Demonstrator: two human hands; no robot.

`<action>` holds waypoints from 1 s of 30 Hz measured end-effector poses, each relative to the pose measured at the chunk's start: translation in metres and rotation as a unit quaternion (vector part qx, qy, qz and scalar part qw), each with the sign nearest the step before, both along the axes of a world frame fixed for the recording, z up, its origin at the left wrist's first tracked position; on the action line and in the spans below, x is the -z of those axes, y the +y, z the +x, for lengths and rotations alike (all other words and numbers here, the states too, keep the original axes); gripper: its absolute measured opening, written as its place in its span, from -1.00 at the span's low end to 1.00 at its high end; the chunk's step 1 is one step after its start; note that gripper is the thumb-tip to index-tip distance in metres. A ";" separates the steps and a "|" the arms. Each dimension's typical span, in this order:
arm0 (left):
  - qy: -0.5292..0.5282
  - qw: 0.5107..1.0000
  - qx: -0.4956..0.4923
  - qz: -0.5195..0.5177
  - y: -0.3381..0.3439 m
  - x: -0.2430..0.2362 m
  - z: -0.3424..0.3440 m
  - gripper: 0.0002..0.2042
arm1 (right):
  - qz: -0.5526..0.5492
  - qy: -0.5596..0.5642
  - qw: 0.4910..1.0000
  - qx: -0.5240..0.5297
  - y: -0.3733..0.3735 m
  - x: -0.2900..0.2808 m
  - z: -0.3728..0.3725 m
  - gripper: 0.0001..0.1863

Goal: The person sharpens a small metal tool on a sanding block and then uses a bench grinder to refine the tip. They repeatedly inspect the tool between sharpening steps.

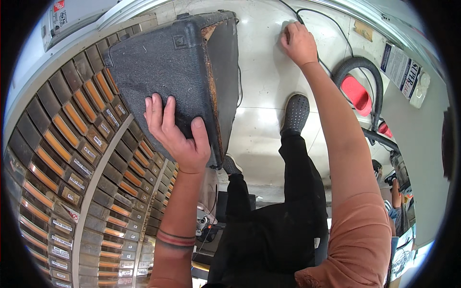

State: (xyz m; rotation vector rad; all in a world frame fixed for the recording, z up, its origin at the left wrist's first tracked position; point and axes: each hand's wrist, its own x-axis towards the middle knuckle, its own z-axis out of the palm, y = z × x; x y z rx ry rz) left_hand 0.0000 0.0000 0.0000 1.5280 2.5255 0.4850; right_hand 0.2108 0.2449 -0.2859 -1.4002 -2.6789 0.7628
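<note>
A large black box with a rough textured covering point(158, 62), which looks like a speaker cabinet, leans at the left with metal-like corner pieces. Along its right edge the covering is worn, with brown material exposed. My left hand point(177, 132) rests on its top face, fingers spread and thumb near the worn edge. Over the floor, to the right of the box, my right hand point(298, 43) is closed with its fingers curled downward. A thin black cable point(322, 12) runs close by that hand; what the fingers hold, if anything, is hidden.
Rows of small labelled drawers point(67, 144) line the left. A black corrugated hose point(357, 62) curves around a red slipper point(356, 95) on the right. My shoe point(295, 113) stands on the pale tiled floor point(259, 115). Another person's leg point(396, 197) shows at lower right.
</note>
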 end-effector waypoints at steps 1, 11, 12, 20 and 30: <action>0.001 1.000 -0.001 0.008 0.000 0.001 0.000 -0.43 | -0.045 0.033 0.997 0.044 -0.001 -0.002 0.000 -0.86; 0.031 0.999 -0.005 -0.006 0.013 -0.007 0.002 -0.44 | -0.728 0.551 0.370 0.169 0.030 -0.252 0.027 -0.65; 0.043 0.999 -0.006 -0.012 0.015 -0.012 0.002 -0.44 | -0.727 0.560 0.370 0.145 0.037 -0.280 0.025 -0.58; -0.220 0.960 -0.158 -0.065 0.039 -0.150 0.036 -0.41 | -0.720 0.642 0.237 0.117 0.074 -0.532 0.034 -0.18; -0.230 0.937 0.152 0.213 0.170 -0.611 0.128 -0.64 | -0.636 0.746 0.102 0.165 0.030 -0.883 0.086 -0.13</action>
